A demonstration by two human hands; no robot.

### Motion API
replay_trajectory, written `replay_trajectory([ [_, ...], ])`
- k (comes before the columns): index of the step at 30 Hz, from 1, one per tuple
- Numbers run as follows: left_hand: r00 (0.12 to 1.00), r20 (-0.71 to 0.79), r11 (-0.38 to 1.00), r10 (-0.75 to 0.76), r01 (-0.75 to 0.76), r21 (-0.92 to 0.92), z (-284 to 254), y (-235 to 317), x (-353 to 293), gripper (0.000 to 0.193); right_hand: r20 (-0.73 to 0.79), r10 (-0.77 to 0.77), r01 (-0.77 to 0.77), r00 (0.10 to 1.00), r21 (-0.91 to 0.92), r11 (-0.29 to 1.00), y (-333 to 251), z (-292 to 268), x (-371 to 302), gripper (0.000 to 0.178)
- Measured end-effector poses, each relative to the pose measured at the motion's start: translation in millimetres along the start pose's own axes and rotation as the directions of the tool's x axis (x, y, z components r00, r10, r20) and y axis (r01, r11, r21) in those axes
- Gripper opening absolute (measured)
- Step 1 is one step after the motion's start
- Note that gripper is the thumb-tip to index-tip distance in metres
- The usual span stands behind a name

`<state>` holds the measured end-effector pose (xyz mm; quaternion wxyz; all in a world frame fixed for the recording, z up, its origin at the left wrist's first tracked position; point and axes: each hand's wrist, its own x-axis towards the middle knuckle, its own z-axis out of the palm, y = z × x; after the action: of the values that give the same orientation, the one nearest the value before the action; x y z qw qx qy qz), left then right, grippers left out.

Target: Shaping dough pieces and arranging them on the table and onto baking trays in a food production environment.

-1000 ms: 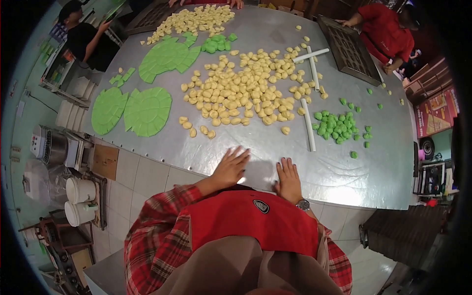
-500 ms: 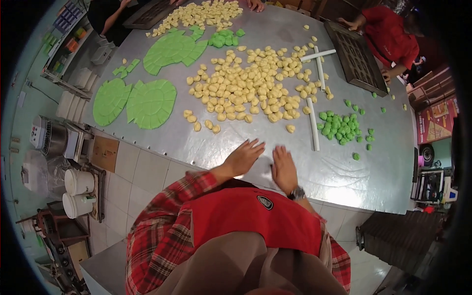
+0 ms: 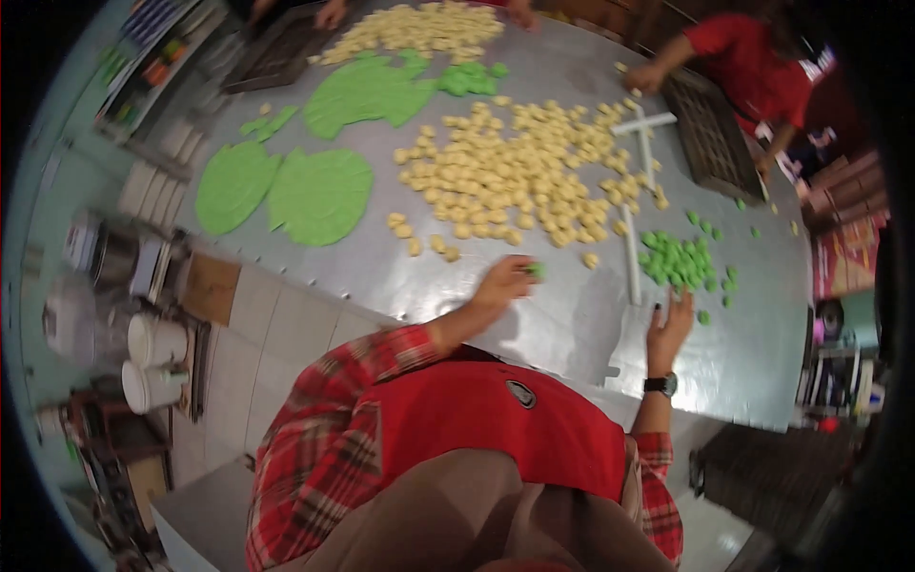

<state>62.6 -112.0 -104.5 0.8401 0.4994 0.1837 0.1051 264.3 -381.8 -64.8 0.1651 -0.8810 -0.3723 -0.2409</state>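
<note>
Left hand (image 3: pixel 502 283): fingers pinching a green dough ball (image 3: pixel 537 271). Right hand (image 3: pixel 669 324): fingers spreading, reaching toward green dough pile (image 3: pixel 679 262) at 12 o'clock.

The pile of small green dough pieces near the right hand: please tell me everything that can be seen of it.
The pile of small green dough pieces lies on the grey metal table, right of a white strip. The pieces are bright green, rounded and soft-looking, heaped close together, with a few loose ones scattered around. The right hand reaches to the pile's lower edge, fingertips about touching it. The left hand holds one similar green piece apart from the pile.
</note>
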Motion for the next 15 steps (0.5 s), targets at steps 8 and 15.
replay_trajectory([
  [8, 0.909, 0.335, 0.943, -0.249, 0.306, -0.129, 8, 44, -15, 0.031, 0.406, -0.158, -0.248, 0.9, 0.776, 0.58, -183, 1, 17, 0.027],
  [15, 0.562, -0.392, 0.421, 0.728, 0.085, 0.903, -235, 136, -73, 0.027, 0.042, 0.04, -0.037, 0.998, -0.061, 0.997, -14, 44, 41, 0.036],
])
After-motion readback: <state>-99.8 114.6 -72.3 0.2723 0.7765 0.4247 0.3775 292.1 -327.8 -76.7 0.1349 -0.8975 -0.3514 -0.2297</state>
